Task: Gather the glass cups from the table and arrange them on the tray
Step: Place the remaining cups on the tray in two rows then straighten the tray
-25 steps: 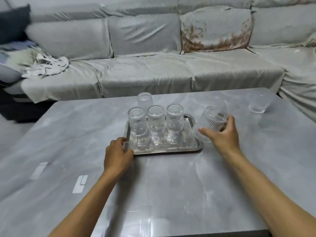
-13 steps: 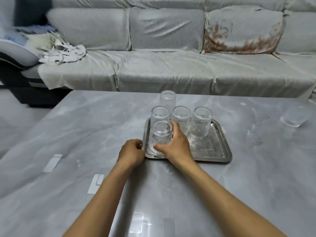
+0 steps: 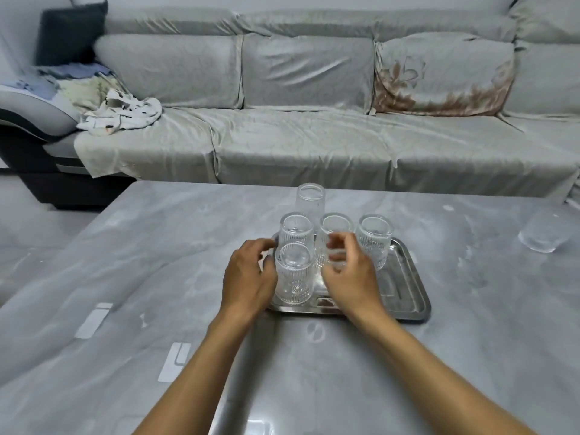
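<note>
A steel tray (image 3: 405, 296) lies on the grey table. A row of three ribbed glass cups, upside down, stands along its back: left (image 3: 295, 229), middle (image 3: 335, 226), right (image 3: 375, 238). A fourth ribbed cup (image 3: 293, 274) stands inverted at the tray's front left. My left hand (image 3: 248, 277) hovers just left of this cup, fingers apart. On the cup's other side, my right hand (image 3: 348, 274) is blurred with spread fingers and holds nothing. A taller smooth glass (image 3: 310, 200) stands behind the tray. Another glass (image 3: 543, 235) sits far right on the table.
A grey covered sofa (image 3: 314, 136) runs along the far side of the table, with crumpled cloth (image 3: 122, 114) at its left end. White stickers (image 3: 94, 320) mark the table's left part. The tray's right half is bare metal.
My right hand has let go of the front ribbed cup, which now stands on the tray. My left hand has come off the tray's edge and opened beside the cup.
</note>
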A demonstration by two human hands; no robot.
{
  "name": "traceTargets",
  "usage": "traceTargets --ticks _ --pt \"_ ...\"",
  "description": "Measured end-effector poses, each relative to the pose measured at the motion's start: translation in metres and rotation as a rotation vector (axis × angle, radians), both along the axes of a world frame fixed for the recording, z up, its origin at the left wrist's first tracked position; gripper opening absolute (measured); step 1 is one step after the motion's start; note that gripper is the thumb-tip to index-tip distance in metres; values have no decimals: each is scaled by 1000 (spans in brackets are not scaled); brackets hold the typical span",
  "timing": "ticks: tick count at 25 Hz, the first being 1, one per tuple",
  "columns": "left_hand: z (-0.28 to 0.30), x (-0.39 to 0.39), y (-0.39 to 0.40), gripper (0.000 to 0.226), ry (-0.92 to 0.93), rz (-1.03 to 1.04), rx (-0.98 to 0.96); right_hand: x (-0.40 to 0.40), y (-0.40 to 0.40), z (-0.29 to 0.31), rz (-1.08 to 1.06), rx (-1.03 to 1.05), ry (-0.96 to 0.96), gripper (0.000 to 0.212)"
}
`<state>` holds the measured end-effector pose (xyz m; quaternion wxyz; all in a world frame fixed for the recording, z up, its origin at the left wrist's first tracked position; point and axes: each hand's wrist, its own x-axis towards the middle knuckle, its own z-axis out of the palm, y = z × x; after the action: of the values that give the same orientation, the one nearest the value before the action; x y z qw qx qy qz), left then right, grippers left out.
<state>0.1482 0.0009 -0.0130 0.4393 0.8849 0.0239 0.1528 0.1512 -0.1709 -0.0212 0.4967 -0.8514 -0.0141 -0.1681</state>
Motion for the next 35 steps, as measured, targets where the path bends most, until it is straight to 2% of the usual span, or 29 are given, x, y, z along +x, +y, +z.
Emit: traceTargets --ticks 2,3,6,8,11,14,16,20,22,25,27,30,35 --pt "7 7 -5 21 -86 -123 -34 32 -9 31 -64 -140 -128 35" --pt "8 9 -6 20 -90 -137 -39 52 -11 45 -44 -239 -130 32" --pt "-1 11 -5 21 -58 -111 -53 118 -4 66 76 -564 89 41" --pt "-5 13 -2 19 -28 -108 -103 154 3 62 99 -641 253 48" --pt "-3 23 3 14 34 -109 -156 187 12 49 86 -610 370 52" --pt "-3 27 4 10 105 -133 -211 193 15 41 45 -532 336 50" --pt "-3 27 5 9 127 -128 -265 184 15 46 24 -441 201 50" --pt "0 24 3 9 164 -100 -291 132 -3 92 -72 -173 -173 49" --pt "4 21 0 12 181 -99 -318 88 -21 106 -116 -133 -234 46" --pt "11 13 -8 25 145 -90 -272 17 -45 91 -117 -172 -150 46" --pt "13 8 -14 24 87 -79 -174 -9 -52 67 -85 -216 -54 47" --pt "12 7 -16 15 83 -73 -125 -16 -48 34 -42 -284 44 48" --pt "9 10 -14 13 88 -94 -121 -3 -37 7 -20 -382 28 52"
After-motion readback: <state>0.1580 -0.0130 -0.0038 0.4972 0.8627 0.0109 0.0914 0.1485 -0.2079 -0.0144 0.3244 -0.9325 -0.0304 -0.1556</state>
